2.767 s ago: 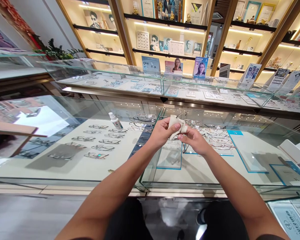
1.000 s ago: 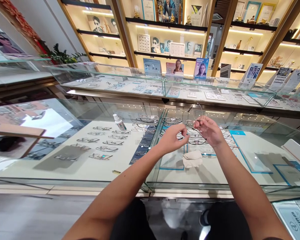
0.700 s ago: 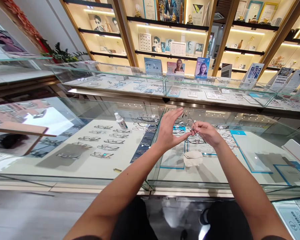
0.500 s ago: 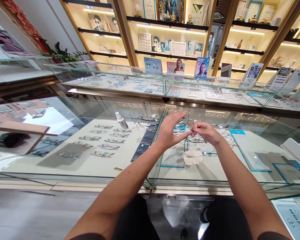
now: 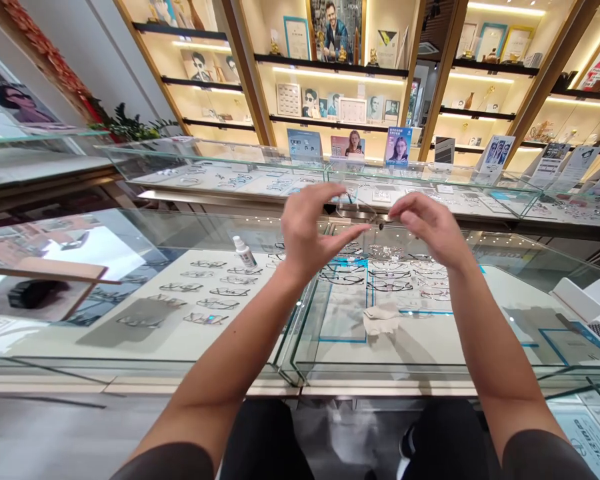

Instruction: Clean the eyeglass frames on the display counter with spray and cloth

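Raised above the glass counter is a pair of thin-framed eyeglasses (image 5: 357,212), somewhat blurred. My left hand (image 5: 307,230) grips its left side, with the thumb stretched below and the fingers above. On the other side, my right hand (image 5: 433,227) has its curled fingertips at the right end of the frame; the exact grip is smeared by motion. Under my hands, a crumpled beige cloth (image 5: 381,320) lies on the counter. Several more eyeglasses (image 5: 390,285) sit in rows just beyond the cloth.
A white spray bottle (image 5: 244,252) stands left of my hands, beside rows of eyeglasses (image 5: 217,304). A white box (image 5: 587,300) is at the right. Farther back runs a second glass showcase (image 5: 220,153) with upright cards, before lit shelves (image 5: 330,63).
Both hands have risen from near the counter with the eyeglasses and moved farther apart. My left hand has shifted left. The view has tilted up slightly.
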A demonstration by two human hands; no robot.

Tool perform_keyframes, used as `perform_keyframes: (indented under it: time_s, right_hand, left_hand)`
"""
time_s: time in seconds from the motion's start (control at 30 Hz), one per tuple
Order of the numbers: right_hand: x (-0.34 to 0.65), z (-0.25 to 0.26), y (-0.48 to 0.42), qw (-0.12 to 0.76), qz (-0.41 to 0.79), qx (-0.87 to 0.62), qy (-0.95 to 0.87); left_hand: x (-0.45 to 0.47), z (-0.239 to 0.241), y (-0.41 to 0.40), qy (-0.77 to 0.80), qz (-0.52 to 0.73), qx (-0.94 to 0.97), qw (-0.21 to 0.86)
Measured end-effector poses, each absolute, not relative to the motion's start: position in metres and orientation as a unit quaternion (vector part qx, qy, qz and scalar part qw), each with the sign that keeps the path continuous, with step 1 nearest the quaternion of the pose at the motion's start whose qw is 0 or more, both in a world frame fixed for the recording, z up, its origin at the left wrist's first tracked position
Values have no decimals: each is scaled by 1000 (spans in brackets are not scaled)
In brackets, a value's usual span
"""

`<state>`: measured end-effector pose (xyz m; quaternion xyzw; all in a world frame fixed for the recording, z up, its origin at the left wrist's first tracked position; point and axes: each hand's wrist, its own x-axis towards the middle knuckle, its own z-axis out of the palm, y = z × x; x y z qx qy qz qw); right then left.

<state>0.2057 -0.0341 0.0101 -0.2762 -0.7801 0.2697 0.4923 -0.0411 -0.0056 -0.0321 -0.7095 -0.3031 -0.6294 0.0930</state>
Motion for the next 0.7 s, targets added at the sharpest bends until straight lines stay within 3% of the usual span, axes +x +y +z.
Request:
perform_keyframes:
  time_s: [0.13,0.3,0.7]
  right_hand:
    - [200,33,-50,581,125,-251,-764]
    - [192,30,-61,570,9,-292,-768]
    - [189,26,-68,597,17,-306,-741]
  left_hand:
    - [-44,10,-19,-292,-677,-658,155]
    - [-37,20,-38,-304,-686,-637,177]
    - [-35,7,-27,-245,-713,-644,130]
